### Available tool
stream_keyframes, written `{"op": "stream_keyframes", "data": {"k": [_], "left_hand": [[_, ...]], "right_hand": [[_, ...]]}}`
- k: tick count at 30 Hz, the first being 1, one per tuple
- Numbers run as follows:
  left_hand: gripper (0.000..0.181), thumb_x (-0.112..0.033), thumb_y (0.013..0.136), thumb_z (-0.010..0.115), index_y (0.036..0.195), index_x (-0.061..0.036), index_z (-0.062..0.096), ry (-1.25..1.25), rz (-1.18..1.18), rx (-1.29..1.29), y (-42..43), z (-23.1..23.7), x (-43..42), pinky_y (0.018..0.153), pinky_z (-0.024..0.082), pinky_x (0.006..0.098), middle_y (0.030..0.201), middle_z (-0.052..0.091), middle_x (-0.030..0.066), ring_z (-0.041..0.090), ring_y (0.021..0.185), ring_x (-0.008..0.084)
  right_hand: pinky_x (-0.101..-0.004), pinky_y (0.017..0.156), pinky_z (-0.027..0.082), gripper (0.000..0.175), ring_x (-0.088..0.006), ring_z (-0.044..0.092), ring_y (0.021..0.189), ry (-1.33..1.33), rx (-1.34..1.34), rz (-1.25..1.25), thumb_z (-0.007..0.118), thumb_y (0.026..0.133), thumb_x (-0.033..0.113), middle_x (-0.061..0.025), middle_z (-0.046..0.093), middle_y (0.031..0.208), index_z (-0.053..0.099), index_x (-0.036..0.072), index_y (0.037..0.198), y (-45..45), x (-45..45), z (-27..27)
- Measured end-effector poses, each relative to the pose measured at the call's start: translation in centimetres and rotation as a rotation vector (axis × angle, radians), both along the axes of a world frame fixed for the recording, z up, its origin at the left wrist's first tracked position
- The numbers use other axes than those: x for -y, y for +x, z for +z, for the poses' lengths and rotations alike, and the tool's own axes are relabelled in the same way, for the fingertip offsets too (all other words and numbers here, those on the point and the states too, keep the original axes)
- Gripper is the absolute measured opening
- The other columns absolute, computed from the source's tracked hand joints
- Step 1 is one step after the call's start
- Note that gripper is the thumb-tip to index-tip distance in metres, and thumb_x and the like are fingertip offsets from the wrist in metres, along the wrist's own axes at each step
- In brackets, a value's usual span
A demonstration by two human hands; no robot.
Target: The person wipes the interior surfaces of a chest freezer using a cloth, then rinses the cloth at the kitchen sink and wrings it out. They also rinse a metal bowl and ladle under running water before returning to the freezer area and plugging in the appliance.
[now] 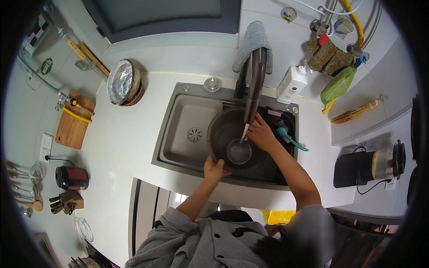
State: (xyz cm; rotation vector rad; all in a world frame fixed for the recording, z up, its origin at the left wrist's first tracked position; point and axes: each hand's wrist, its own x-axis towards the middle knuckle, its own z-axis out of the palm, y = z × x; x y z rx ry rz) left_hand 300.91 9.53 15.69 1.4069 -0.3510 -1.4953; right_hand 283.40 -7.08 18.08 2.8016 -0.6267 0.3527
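A dark round pan [223,122] sits tilted in the sink, over the divider between the two basins. My left hand [214,170] grips its near rim, thumb on top and fingers beneath. At the pan's right side, my right hand [262,134] holds the rim, its fingertips partly hidden by the spout. Water [244,132] runs from the dark faucet [255,87] into the pan. It lands in a round, clear-edged patch [239,152]; whether that is pooled water or a small clear vessel I cannot tell.
The left basin [182,117] shows its drain. A teal-handled brush [290,139] and other items lie at the right basin's edge. Behind stand a white pump bottle [292,83] and a grey mesh cloth [255,40] over the faucet. A covered bowl [122,82] stands left, a blender [368,165] right.
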Motion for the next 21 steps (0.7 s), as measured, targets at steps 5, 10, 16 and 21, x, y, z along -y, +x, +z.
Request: {"op": "stream_keyframes", "data": {"k": [5, 10, 16, 21], "left_hand": [[0.037, -0.004, 0.084, 0.047, 0.117, 0.0005, 0.031, 0.065, 0.112, -0.073, 0.4, 0.7, 0.5, 0.057, 0.059, 0.0372, 0.096, 0.052, 0.0191, 0.063, 0.068, 0.0300], [0.030, -0.007, 0.085, 0.048, 0.111, -0.0003, 0.034, 0.125, 0.047, -0.120, 0.3, 0.6, 0.3, 0.059, 0.059, 0.0417, 0.097, 0.051, 0.0183, 0.063, 0.073, 0.0314], [0.031, -0.008, 0.085, 0.047, 0.112, -0.0012, 0.034, 0.099, -0.004, -0.097, 0.2, 0.5, -0.2, 0.061, 0.059, 0.0418, 0.097, 0.052, 0.0187, 0.063, 0.074, 0.0316], [0.028, -0.007, 0.086, 0.045, 0.110, 0.0008, 0.033, 0.050, -0.017, -0.095, 0.2, 1.2, -1.1, 0.060, 0.059, 0.0414, 0.098, 0.053, 0.0206, 0.064, 0.072, 0.0320]], "right_hand": [[-0.0347, 0.087, 0.039, 0.008, -0.0172, 0.053, 0.088, 0.112, -0.073, -0.128, 0.061, 0.071, 0.017, 0.0011, 0.054, 0.074, 0.064, 0.015, 0.078, -1.4, -1.0, 1.7], [-0.0328, 0.069, 0.041, 0.009, -0.0184, 0.058, 0.079, 0.134, -0.140, -0.410, 0.062, 0.076, 0.023, -0.0008, 0.058, 0.074, 0.064, 0.014, 0.077, -2.6, -4.1, 4.7], [-0.0355, 0.061, 0.044, 0.013, -0.0219, 0.061, 0.072, 0.285, -0.027, -0.590, 0.063, 0.077, 0.026, -0.0023, 0.060, 0.074, 0.065, 0.013, 0.078, -2.4, -6.3, 7.5], [-0.0347, 0.062, 0.044, 0.012, -0.0201, 0.061, 0.075, 0.330, 0.050, -0.685, 0.065, 0.075, 0.026, -0.0016, 0.060, 0.075, 0.066, 0.014, 0.074, -2.7, -7.5, 6.9]]}}
